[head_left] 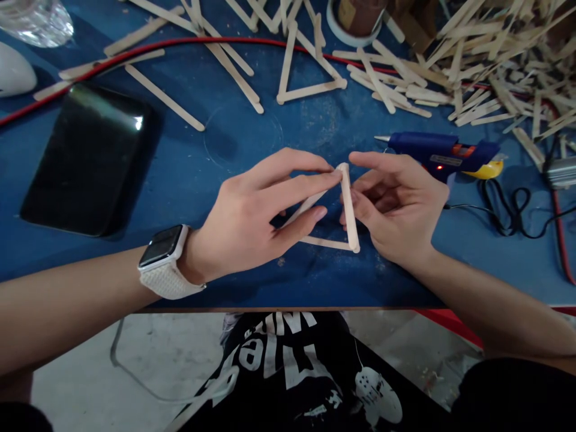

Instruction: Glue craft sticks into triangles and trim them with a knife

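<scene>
A triangle of wooden sticks [350,210] is between my hands near the table's front edge. My left hand [265,207], with a watch on its wrist, lies over the triangle's left side, its fingers apart and a fingertip touching the top corner. On the right, my right hand [396,201] has its fingers curled, with thumb and fingers at the triangle's right side; the grip is partly hidden behind the stick. A blue glue gun [423,145] with a lit red light lies just behind my right hand.
Another stick triangle [310,92] lies farther back. Loose sticks [477,72] are heaped at the back right. A black tablet-like object [87,159] lies left, near a red cable [180,41]. A small container [355,21] stands at the back. A black cord [513,210] curls at right.
</scene>
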Available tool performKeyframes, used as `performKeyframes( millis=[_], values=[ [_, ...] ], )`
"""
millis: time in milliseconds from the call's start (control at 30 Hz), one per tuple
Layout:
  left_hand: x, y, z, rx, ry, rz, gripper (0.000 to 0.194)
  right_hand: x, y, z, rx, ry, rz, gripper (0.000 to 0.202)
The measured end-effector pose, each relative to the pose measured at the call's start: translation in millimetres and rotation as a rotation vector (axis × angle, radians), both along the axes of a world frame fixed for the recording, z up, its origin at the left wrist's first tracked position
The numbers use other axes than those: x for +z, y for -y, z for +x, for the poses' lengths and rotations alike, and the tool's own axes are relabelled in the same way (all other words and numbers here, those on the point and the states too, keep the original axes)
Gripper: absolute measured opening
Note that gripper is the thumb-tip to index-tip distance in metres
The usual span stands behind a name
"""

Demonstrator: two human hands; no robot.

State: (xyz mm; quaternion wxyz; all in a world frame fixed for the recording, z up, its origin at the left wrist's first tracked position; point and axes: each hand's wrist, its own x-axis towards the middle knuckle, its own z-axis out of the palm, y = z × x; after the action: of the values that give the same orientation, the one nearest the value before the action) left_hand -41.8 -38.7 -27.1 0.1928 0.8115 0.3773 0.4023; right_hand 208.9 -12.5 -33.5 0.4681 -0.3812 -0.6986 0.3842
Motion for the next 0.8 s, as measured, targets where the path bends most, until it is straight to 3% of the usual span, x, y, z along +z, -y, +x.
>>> performKeyframes(
  millis=[400,800],
  values=[
    [-3.9,-3.8,0.1,-0.022,0.021,0.079,0.033,-1.8,0.0,0.1,0.005,-0.044,-0.065,0.038],
    [-5.4,-4.6,0.0,-0.028,0.074,0.005,0.035,-1.2,-0.1,0.3,0.063,-0.117,-0.118,0.041]
  ],
)
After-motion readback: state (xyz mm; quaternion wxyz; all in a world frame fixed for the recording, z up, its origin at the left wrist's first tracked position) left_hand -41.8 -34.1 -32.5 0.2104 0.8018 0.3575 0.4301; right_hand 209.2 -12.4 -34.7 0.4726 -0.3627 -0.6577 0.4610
